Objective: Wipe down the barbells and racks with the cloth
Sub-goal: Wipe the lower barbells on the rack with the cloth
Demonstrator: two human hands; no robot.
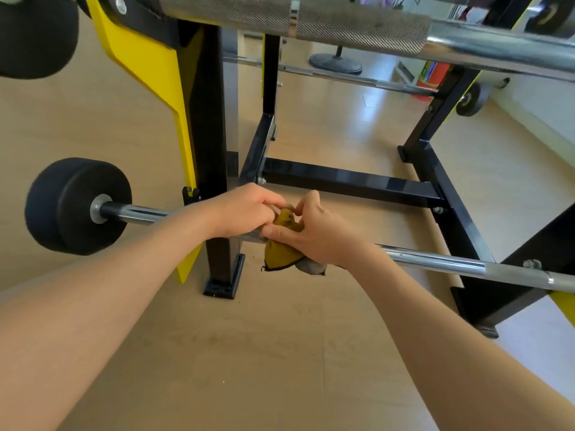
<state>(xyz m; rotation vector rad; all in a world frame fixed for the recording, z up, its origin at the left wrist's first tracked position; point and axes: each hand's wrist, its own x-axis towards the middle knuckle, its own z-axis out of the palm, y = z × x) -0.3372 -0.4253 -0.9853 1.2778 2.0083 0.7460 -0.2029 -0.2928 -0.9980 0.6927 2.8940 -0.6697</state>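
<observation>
A chrome barbell (435,261) with a black weight (77,205) on its left end lies low across the black and yellow rack (214,119). A mustard-yellow cloth (281,253) with a grey underside is wrapped over the bar near the rack's left post. My right hand (317,233) grips the cloth around the bar. My left hand (245,211) is beside it, fingertips pinching the top of the cloth, its palm over the bar. A second, knurled barbell (357,28) rests on the rack's upper level.
The black base crossbar (348,178) and right leg (448,206) of the rack stand on the wooden floor (249,353). Another thin bar (342,76) crosses farther back. A red extinguisher (432,79) and a round black base (336,62) stand behind.
</observation>
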